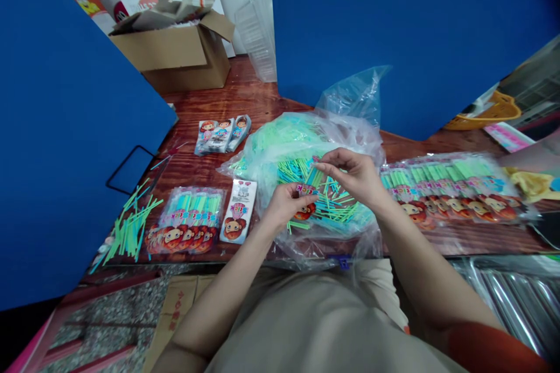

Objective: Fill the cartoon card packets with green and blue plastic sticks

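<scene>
Low over the middle of the table, my left hand (pixel 286 204) is closed on a small printed packet (pixel 305 211) with a brown cartoon character on it. Just above and to its right, my right hand (pixel 352 178) is pinched at the fingertips, near the packet's upper end. A small pink bit shows at those fingertips, too small to name. Beneath both hands lies a large clear plastic bag (pixel 356 128), spread open. Loose green and blue sticks (pixel 335 210) fill it.
Filled packets (pixel 186 221) overlap at the left, beside a stack of printed cards (pixel 238 210) and loose sticks (pixel 129 227). More filled packets (pixel 455 186) lie right. Character cards (pixel 223 134) sit behind. An opened carton (pixel 175 52) and blue panels (pixel 394 29) stand at the back.
</scene>
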Demonstrator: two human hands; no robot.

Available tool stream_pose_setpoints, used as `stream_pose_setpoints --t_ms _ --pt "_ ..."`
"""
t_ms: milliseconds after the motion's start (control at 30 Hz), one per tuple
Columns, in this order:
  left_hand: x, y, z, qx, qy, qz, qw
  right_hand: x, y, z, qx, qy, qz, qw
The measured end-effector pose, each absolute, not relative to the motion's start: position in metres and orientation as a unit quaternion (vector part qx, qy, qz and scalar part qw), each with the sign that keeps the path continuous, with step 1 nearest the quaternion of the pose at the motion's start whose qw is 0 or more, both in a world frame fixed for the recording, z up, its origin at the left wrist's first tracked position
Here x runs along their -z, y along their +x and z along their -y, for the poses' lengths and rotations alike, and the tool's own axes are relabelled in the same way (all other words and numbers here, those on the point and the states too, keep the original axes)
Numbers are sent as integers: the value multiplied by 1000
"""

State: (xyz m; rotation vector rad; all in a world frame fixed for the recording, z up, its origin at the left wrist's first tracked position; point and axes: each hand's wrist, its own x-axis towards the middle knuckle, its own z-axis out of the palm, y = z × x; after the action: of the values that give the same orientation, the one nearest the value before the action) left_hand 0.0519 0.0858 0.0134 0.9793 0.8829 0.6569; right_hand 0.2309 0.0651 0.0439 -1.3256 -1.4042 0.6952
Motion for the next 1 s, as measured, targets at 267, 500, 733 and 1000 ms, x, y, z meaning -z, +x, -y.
stream_pose_setpoints --t_ms 267,500,733,1000 --pt "-8 49 -84 -321 458 -425 711 -45 238 -65 -337 -536 636 442" --pt "-3 48 -75 -319 477 -418 704 -44 233 -62 -317 -537 654 429" --pt "-4 44 -72 -348 488 -432 674 -52 236 -55 -209 -577 674 411" --pt "-6 46 -68 -309 480 -428 701 -48 237 -54 -234 -565 701 367"
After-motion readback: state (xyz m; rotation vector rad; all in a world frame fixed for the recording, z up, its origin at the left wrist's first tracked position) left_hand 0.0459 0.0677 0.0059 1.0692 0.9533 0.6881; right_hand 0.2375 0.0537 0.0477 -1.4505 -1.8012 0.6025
